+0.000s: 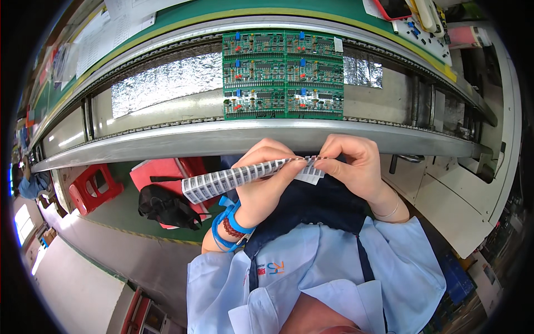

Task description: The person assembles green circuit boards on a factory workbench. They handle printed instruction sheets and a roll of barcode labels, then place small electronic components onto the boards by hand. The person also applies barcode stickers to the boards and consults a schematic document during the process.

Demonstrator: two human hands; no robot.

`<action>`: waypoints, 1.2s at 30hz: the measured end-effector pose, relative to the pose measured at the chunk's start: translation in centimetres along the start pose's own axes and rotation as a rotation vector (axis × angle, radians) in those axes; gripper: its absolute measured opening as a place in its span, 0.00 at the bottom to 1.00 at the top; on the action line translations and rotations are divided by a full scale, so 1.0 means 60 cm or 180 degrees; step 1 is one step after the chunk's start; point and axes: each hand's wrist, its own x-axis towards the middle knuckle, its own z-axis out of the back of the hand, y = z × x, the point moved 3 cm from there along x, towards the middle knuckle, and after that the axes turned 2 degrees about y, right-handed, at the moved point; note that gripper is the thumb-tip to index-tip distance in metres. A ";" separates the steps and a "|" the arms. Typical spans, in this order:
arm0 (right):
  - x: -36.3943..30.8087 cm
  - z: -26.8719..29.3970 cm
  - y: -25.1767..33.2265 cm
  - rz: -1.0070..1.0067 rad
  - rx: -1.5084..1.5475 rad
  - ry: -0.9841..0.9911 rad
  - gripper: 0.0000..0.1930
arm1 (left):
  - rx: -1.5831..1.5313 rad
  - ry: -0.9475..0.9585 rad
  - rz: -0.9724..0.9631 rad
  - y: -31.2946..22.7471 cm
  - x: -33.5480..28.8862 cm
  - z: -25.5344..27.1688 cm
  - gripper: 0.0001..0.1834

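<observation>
A folded white sheet of small printed labels (219,182) is held above my lap, just on my side of the conveyor rail. My left hand (264,186) grips it near its right end, thumb on top. At the end of the sheet my right hand (353,164) pinches its edge between thumb and forefinger; whether a single label is between those fingertips is too small to tell. Beyond both hands lies a green circuit board panel (283,78) filled with components, lying across the conveyor rails. A small white label (338,44) is on its far right corner.
The metal conveyor rail (183,132) runs between me and the panel. Papers (114,39) lie on the green bench at the far left; a tray of parts (425,42) is far right. A red stool (95,189) and a black bag (167,206) are below left.
</observation>
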 end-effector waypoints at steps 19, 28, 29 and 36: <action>0.001 0.004 0.031 0.1158 -0.1447 -0.0475 0.10 | -0.0109 -0.0135 0.0327 0.005 -0.003 0.018 0.06; 0.003 0.001 0.030 0.0722 -0.1300 -0.0094 0.06 | 0.0265 0.0284 -0.0289 -0.011 0.007 0.019 0.08; 0.003 0.001 0.030 0.0644 -0.1215 -0.0096 0.05 | 0.0320 0.0324 -0.0301 -0.013 0.008 0.020 0.08; 0.006 0.003 0.027 0.0598 -0.1185 0.0256 0.05 | 0.0379 0.0336 -0.0241 -0.010 0.008 0.027 0.08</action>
